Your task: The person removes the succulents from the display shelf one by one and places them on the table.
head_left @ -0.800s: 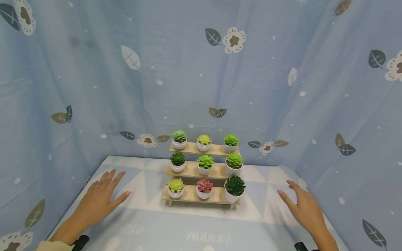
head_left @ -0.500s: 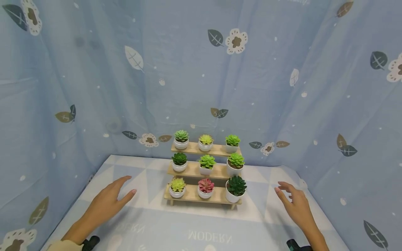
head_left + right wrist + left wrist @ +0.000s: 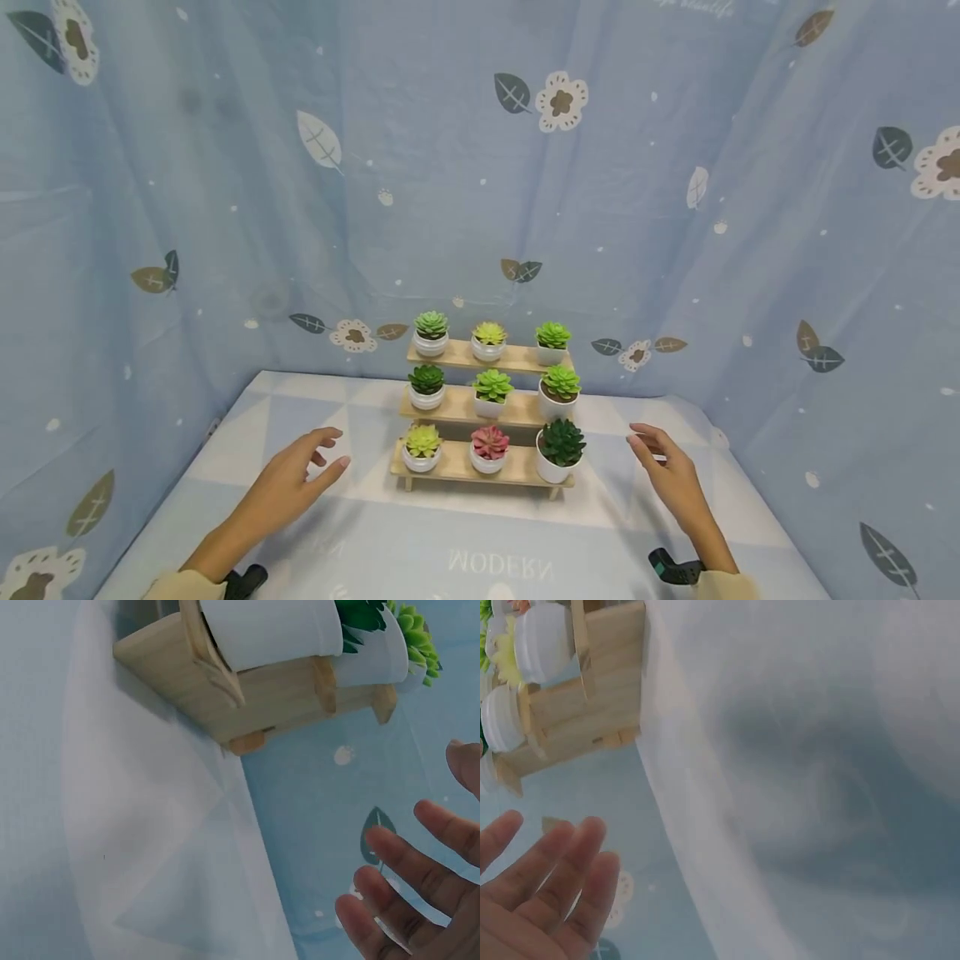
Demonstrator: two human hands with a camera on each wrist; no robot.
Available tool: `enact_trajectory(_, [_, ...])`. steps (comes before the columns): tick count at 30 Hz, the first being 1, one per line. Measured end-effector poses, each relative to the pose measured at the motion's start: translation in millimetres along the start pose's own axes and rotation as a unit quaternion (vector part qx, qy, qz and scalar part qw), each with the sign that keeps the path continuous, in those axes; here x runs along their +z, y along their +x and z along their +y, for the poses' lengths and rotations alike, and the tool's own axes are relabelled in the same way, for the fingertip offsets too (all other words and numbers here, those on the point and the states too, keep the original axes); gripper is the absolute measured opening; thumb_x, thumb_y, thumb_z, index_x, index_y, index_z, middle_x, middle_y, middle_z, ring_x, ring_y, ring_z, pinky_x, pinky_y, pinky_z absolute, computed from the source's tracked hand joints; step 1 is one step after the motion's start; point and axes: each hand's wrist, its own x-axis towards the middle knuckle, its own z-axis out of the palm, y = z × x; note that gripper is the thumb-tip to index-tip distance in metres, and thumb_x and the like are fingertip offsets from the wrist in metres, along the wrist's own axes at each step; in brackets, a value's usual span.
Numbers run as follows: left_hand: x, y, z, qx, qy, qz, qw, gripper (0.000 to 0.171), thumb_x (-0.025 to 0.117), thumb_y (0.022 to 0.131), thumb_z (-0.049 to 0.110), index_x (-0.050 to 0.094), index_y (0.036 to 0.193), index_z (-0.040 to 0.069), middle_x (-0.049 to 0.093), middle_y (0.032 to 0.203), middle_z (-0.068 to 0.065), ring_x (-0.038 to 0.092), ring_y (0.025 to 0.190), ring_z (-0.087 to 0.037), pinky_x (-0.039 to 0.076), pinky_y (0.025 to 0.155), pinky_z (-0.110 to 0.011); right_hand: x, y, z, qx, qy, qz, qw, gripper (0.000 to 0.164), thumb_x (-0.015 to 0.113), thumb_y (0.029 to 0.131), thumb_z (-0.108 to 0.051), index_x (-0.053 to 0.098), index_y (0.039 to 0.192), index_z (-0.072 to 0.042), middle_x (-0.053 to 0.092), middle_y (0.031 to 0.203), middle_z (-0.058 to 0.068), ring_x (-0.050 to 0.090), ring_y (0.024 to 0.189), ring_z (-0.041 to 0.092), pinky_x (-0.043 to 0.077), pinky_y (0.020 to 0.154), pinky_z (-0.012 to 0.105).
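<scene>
- background: a light blue curtain (image 3: 450,208) printed with leaves and flowers stands behind and to both sides of the table (image 3: 375,525), whose cover is white and pale blue with mirrored lettering near the front.
- stand: a three-tier wooden stand (image 3: 457,472) sits at the middle of the table, towards the back, bearing nine potted plants, three per tier, all upright in white pots.
- bottom tier, left to right: yellow-green succulent (image 3: 422,440), red succulent (image 3: 490,442), large dark green succulent (image 3: 562,442).
- middle tier: a dark green plant at left, two bright green ones at centre and right.
- top tier: pale green, yellow-green and bright green plants, in that order.
- left hand (image 3: 288,483): left of the stand, apart from it; fingers loosely bent, thumb spread away, nothing held.
- right hand (image 3: 671,483): right of the stand, nearest the large dark green succulent, not touching it; fingers relaxed and parted, nothing held.
- wrists: each carries a black strapped device (image 3: 675,569); pale sleeves (image 3: 183,586) show at the lower edge.
</scene>
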Motion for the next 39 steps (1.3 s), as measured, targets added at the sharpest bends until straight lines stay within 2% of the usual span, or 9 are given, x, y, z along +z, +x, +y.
enact_trajectory(7, [13.2,5.3,6.7,-0.006,-0.030,-0.016,0.9994,0.058,0.063,0.100,0.053,0.056,0.140,0.011,0.066,0.126,-0.012,0.064,0.098,-0.020,0.052,0.076,-0.038,17,19,-2,0.016,0.063,-0.027,0.998,0.056,0.058,0.102,-0.055,0.056,0.145,-0.019,0.065,0.132,0.009,0.061,0.116,0.027,0.054,0.087,0.029])
enact_trajectory(13, [27.5,9.3,15.8,-0.010,-0.052,-0.024,0.9983,0.058,0.066,0.098,0.054,0.056,0.139,0.014,0.066,0.125,-0.010,0.063,0.099,-0.019,0.052,0.076,-0.037,32,33,-2,0.022,0.135,-0.067,0.988,0.055,0.060,0.103,-0.050,0.054,0.147,-0.018,0.063,0.137,0.011,0.058,0.120,0.029,0.055,0.090,0.033])
enact_trajectory(19, [38.4,13.7,22.6,0.000,-0.079,-0.018,0.9967,0.050,0.072,0.097,0.041,0.057,0.137,0.015,0.067,0.122,-0.008,0.064,0.097,-0.019,0.052,0.075,-0.036,48,46,-5,0.037,0.189,-0.097,0.976,0.056,0.063,0.102,-0.048,0.053,0.148,-0.019,0.060,0.139,0.013,0.057,0.121,0.029,0.054,0.095,0.046])
enact_trajectory(22, [42.6,15.9,26.3,0.000,-0.084,-0.018,0.9963,0.048,0.074,0.097,0.036,0.057,0.137,0.016,0.067,0.122,-0.009,0.064,0.097,-0.019,0.052,0.075,-0.034,55,52,-8,0.039,0.210,-0.103,0.971,0.056,0.066,0.100,-0.048,0.055,0.147,-0.020,0.060,0.137,0.014,0.057,0.120,0.029,0.054,0.094,0.046])
enact_trajectory(28, [50.1,19.1,32.8,-0.011,-0.097,-0.032,0.9947,0.048,0.075,0.097,0.035,0.057,0.137,0.017,0.067,0.122,-0.009,0.063,0.097,-0.019,0.051,0.074,-0.033,65,61,-7,0.044,0.228,-0.121,0.965,0.059,0.069,0.099,-0.046,0.053,0.148,-0.018,0.059,0.139,0.015,0.059,0.123,0.030,0.054,0.091,0.040])
enact_trajectory(39, [58.6,25.1,35.6,-0.018,-0.135,-0.044,0.9897,0.050,0.076,0.096,0.038,0.056,0.138,0.018,0.066,0.119,-0.005,0.061,0.094,-0.016,0.050,0.071,-0.030,73,70,-2,0.053,0.250,-0.169,0.952,0.061,0.064,0.104,-0.034,0.040,0.157,-0.013,0.046,0.153,0.020,0.045,0.139,0.038,0.044,0.103,0.049])
